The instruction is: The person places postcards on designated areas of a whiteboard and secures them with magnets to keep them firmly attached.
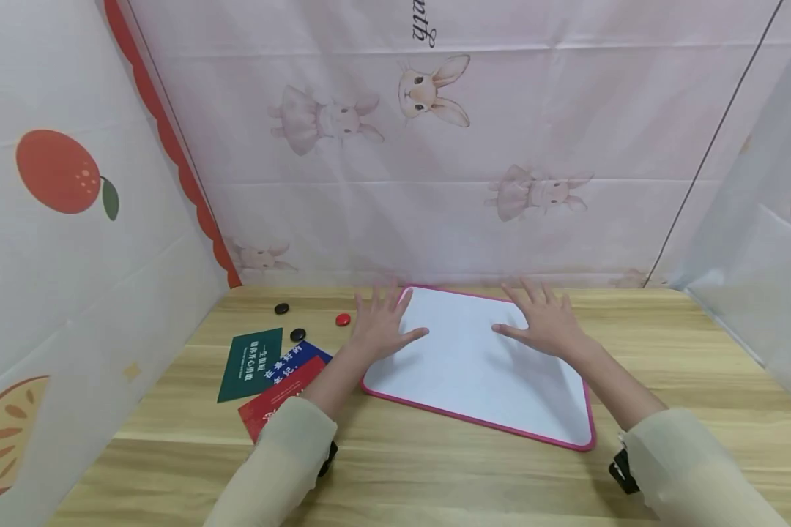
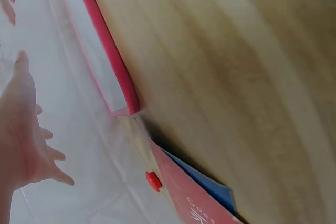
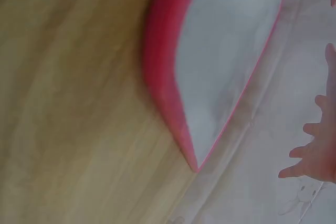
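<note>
A whiteboard with a pink rim lies at a slant on the wooden table. Over its left side hovers my left hand, fingers spread and thumb pointing inward. My right hand is held above the board's right side in the same spread way. Both wrist views show a gap between each hand and the board: the left hand in one, the right hand in the other. Neither hand holds anything.
Left of the board lie a green card, a blue card and a red card, partly overlapping. Behind them are two black round pieces and a red one. Printed cloth walls enclose the wooden table.
</note>
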Available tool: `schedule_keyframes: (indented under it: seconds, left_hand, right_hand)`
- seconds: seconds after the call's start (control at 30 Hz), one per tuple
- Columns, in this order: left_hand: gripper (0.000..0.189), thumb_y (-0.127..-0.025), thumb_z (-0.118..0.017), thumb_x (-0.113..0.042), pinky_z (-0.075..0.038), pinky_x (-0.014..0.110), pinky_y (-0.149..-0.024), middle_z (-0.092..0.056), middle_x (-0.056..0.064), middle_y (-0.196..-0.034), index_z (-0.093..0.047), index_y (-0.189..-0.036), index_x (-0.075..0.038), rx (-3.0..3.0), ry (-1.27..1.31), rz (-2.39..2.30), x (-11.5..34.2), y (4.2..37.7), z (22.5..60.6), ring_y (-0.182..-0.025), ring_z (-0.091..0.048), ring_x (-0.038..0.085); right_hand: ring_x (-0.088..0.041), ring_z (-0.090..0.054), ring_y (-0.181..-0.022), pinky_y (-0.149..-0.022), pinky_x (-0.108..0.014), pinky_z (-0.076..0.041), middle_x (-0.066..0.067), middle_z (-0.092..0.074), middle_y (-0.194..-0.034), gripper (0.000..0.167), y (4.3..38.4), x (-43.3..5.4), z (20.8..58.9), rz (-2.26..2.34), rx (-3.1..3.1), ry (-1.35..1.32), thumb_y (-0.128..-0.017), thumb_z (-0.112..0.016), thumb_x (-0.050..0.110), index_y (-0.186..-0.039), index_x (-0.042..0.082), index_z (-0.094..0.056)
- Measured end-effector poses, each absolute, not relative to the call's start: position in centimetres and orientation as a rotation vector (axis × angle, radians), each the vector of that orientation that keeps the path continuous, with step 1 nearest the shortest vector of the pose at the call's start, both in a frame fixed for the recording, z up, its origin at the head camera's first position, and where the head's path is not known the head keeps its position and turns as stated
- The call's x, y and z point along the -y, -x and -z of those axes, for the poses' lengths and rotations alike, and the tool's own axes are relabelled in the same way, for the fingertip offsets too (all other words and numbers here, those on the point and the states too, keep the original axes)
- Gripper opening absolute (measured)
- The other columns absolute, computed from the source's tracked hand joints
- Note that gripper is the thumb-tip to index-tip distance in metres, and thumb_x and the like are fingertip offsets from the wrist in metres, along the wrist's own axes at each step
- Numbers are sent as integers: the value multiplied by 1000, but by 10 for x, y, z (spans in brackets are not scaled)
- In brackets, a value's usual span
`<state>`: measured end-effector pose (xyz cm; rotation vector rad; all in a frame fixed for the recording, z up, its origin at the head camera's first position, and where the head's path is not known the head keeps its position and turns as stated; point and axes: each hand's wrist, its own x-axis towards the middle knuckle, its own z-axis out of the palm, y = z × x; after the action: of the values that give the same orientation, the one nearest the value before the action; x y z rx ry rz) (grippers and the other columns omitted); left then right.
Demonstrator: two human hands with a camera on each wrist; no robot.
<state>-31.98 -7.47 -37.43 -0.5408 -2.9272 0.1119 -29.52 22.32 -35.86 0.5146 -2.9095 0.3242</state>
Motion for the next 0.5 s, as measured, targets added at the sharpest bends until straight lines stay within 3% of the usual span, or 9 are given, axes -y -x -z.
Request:
schedule_keyframes:
  seconds: [0.33,0.5]
  left_hand:
    - [85,-82,-28,-74,-1,64,-100,-1,8,-152,-11,-148,-25,2984,624,-86,73,306,379,-135,1,38]
    - [83,-83,-29,-72,1,63,-100,-1,8,-152,-12,-149,-23,3029,679,-32,72,302,382,-136,5,31]
  right_hand:
    - [-56,-14,-125,-92,-72,-11,-21,-16,-147,82,283,-236,370,-246,2879,-543,-82,-54,61,-143,12,-30]
    - [-56,-12,-125,-93,-71,-11,-24,-20,-145,82,276,-241,375,-252,2909,-539,-81,-54,61,-142,11,-32]
